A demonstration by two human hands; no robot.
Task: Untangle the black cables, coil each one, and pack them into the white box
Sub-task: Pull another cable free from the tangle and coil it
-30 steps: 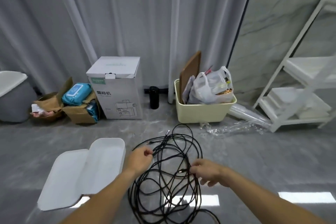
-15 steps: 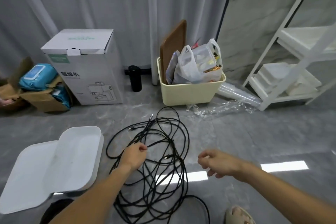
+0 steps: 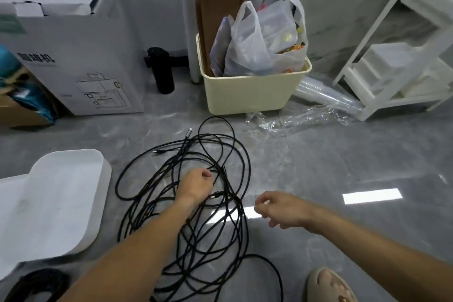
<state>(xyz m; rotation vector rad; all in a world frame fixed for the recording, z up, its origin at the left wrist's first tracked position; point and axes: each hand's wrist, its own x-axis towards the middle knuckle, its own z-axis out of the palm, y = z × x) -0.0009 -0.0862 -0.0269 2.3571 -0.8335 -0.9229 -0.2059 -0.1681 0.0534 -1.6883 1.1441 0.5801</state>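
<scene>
A glossy grey marble-patterned floor (image 3: 318,167) is seen from above, with white ceiling lights reflected in it. A tangle of black cables (image 3: 196,203) is spread across the floor in the middle. The left hand (image 3: 197,185) is curled over the heap and strands are gripped in it. The right hand (image 3: 282,209) is held just right of the cables, fingers loosely curled, with nothing seen in it. The white box (image 3: 73,203) is laid open on the floor just left of the cables. Behind, a grey curtain (image 3: 159,2) is hung, with a cardboard carton (image 3: 73,56), a black bottle (image 3: 161,71) and a cream bin (image 3: 250,93) stuffed with plastic bags in front of it. A white shelf (image 3: 404,61) is placed at right beside a marble wall (image 3: 343,7).
</scene>
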